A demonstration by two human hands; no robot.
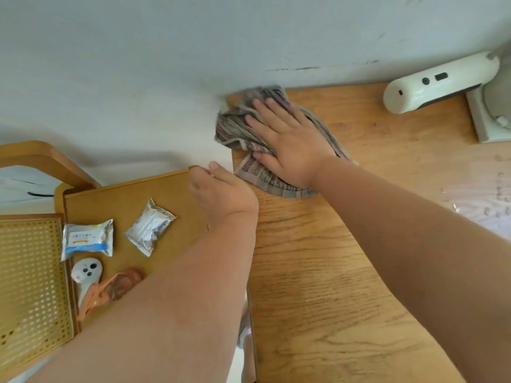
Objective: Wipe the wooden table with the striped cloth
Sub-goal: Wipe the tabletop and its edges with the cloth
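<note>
1. Two bare hands are in view over a pale wooden table (331,272) that butts against a grey-white wall (138,64).
2. The striped cloth (240,128) lies bunched on the table's far left corner. Its far end touches the wall and its left folds hang slightly past the table edge.
3. The cloth's long axis runs from that far corner back toward the person, slanting a little to the right, and its near end lies flat beside the table's left edge.
4. The right hand (284,142) lies palm down on the middle of the cloth. Its fingers are straight and slightly spread, pointing at the far left corner, and the thumb lies against the cloth's near part.
5. The left hand (221,192) sits at the far right corner of a lower wooden surface (124,197), just beside the cloth's near end. Its fingers are curled under with the thumb on top, and whether they grip the edge cannot be told.
6. On that lower surface lie two foil packets, one printed in blue (88,239) and one silver (150,226), near a white controller (85,272) and a crumpled orange-brown wrapper (119,283).
7. A woven cane panel (30,272) borders that surface on the left.
8. At the table's far right lies a long white device (439,81), next to a grey stand base (486,117)
</note>
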